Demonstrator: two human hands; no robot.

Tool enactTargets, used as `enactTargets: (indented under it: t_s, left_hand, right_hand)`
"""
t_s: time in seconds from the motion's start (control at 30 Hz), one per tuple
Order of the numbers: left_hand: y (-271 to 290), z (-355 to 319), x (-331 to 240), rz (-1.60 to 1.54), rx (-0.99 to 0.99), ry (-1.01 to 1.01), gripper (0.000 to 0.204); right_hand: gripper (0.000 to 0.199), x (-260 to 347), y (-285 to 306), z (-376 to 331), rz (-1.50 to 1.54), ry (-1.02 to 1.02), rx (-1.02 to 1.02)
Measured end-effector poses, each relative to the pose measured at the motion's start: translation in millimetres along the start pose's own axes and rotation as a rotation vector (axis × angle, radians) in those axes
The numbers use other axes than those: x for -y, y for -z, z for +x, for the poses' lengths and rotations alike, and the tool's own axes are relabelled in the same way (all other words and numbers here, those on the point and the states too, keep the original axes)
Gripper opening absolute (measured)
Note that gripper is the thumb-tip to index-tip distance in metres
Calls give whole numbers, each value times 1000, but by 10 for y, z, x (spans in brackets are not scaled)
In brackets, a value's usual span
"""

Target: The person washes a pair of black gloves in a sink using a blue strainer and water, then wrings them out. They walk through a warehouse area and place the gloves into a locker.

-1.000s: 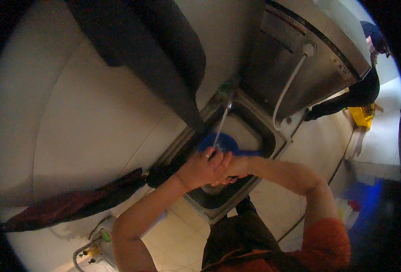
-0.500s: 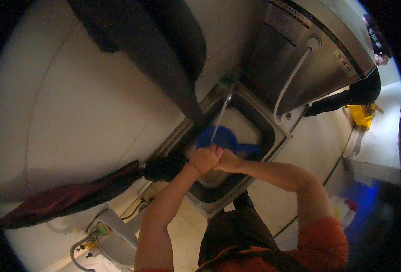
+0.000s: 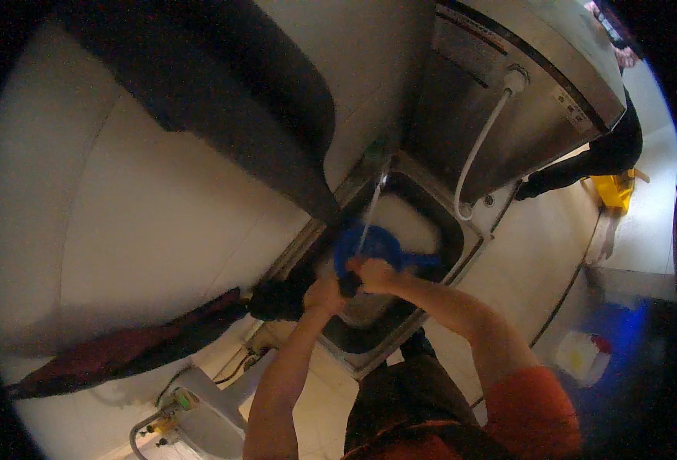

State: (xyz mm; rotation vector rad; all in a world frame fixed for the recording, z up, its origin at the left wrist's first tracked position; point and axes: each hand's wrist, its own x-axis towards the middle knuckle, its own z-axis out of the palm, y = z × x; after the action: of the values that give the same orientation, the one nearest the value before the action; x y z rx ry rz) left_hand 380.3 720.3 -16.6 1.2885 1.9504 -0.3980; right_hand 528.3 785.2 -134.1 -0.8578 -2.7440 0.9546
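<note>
A stream of water [image 3: 372,205] falls from a tap at the far end of a metal sink [image 3: 363,360] into a round blue dipper [image 3: 388,239], whose handle points right. Both bare hands are low over the near side of the dipper, close together. My left hand [image 3: 324,294] is on the near left, with its fingers blurred. My right hand [image 3: 377,274] is beside it at the dipper's rim, fingers partly curled and smeared. A dark patch shows between the hands; I cannot make out what it is. Whether either hand touches the dipper cannot be told.
A steel cabinet [image 3: 445,123] with a white hose [image 3: 472,149] stands beyond the sink. Dark cloth [image 3: 239,146] hangs at upper left, dark red cloth [image 3: 139,337] below it. A white washbasin [image 3: 200,418] is lower left. At right are a person's leg [image 3: 614,146] and a yellow object [image 3: 614,192].
My hands were pressed together under the water; now they have drawn slightly apart, the left one moving down and left. The view has shifted a little.
</note>
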Motion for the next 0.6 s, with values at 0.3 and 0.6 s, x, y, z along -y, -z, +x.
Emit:
enactTargets:
  t_s: [0.3, 0.6]
  left_hand:
    - [-1058, -619, 879, -412, -443, -479, 64]
    - [-328, -44, -388, -471, -190, -310, 55]
  right_hand:
    - [37, -828, -278, 631, 1280, -836, -133]
    - [61, -113, 289, -170, 1071, -759, 370]
